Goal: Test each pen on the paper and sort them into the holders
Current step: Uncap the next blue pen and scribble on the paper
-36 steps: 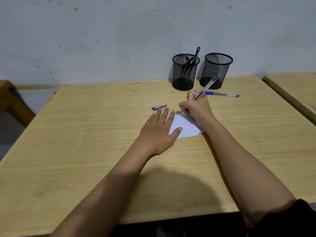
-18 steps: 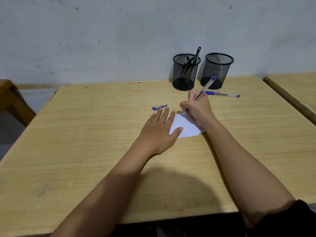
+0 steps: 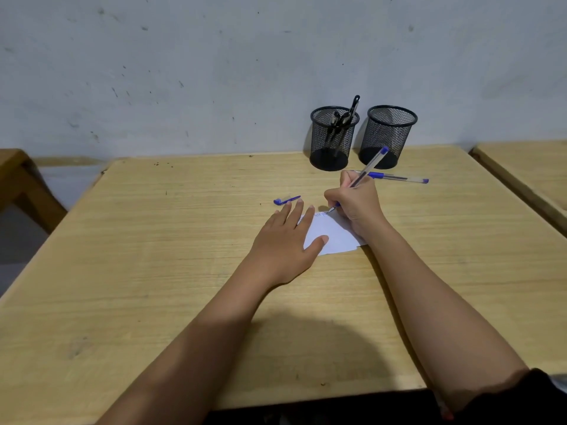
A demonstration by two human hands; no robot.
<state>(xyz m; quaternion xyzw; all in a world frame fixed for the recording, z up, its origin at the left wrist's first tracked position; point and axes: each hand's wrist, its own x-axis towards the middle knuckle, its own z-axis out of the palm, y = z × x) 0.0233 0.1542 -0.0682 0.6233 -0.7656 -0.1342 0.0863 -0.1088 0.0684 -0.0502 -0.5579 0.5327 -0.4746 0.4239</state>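
My right hand (image 3: 357, 207) grips a clear blue-ink pen (image 3: 369, 166), its tip touching the far edge of the small white paper (image 3: 333, 233), where faint blue marks show. My left hand (image 3: 283, 243) lies flat, fingers spread, pressing down the paper's left side. A blue pen cap (image 3: 286, 200) lies just beyond my left fingertips. Another capped blue pen (image 3: 399, 177) lies behind my right hand. Two black mesh holders stand by the wall: the left holder (image 3: 333, 139) has dark pens in it, the right holder (image 3: 387, 137) looks empty.
The wooden table (image 3: 153, 256) ends at the wall behind the holders. A second table (image 3: 527, 167) stands close on the right with a narrow gap between. A wooden piece of furniture (image 3: 18, 179) is at the far left.
The pen tip has shifted slightly along the paper's far edge while my right hand writes. My left hand and everything else stay put.
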